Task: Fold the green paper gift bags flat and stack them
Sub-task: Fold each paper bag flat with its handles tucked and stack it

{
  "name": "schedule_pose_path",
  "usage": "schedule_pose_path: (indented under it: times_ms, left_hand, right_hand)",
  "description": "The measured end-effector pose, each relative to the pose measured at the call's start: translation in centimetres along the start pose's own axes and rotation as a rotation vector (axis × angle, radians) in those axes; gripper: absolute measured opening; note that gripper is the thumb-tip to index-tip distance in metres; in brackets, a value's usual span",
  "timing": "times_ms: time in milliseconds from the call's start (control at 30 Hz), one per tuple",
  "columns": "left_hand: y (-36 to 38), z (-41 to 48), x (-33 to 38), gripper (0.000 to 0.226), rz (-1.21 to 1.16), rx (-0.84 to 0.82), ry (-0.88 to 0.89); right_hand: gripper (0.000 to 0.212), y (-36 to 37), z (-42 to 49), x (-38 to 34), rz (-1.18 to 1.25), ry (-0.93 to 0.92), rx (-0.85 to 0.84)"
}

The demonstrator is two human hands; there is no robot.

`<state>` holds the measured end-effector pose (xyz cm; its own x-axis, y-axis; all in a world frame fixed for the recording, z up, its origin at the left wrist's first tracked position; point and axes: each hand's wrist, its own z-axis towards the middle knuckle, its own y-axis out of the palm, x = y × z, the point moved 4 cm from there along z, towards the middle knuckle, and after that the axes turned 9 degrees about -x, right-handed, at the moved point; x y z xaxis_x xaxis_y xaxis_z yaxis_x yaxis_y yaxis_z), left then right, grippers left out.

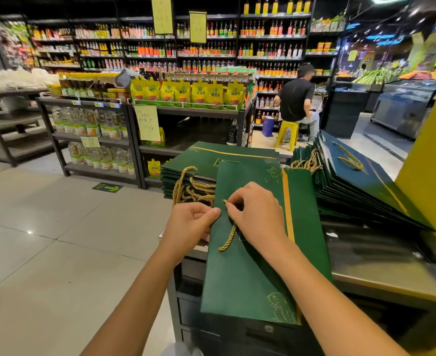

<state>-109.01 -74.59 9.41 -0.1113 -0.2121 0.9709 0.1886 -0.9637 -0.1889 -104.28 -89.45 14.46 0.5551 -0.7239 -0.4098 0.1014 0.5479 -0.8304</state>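
Your left hand point(191, 222) sits at centre frame and grips the left edge of a dark green paper gift bag point(242, 278). The thumb lies on the front face and the other fingers point(199, 214) curl round behind. The bag is flattened, with a gold stripe down its right side. Its lower end reaches past the front edge of the grey metal worktop point(378, 260) toward the bottom of the frame.

Your right hand point(255, 214), just right of the left, pinches the twisted gold cord handle point(228, 240) between thumb and fingertips near the bag's upper end. The rest of the cord trails down the front face (its loose end curls just below your left hand).

Behind the bag, at upper centre, is a stack of flat green bags point(211, 156) with gold cords spilling from its left side. On the right a second pile of green bags point(365, 186) slants, fanned out, on the worktop.

Further back, right of centre, a person in a black shirt point(295, 98) sits on a yellow plastic stool point(286, 133) before dark shelves of bottles point(270, 47).
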Motion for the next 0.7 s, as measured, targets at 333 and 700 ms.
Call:
schedule_pose_path:
  times_ms: [333,700]
  left_hand:
    - [-0.4,0.0,0.1,0.017,-0.049,0.062,0.02]
    - [-0.6,0.3,-0.3,0.019,-0.043,0.084,0.008]
  right_hand:
    - [0.01,-1.6,-1.6,2.1,0.297,-0.037,0.122]
    - [0.024,-0.5,-3.6,2.4,0.291,-0.302,-0.058]
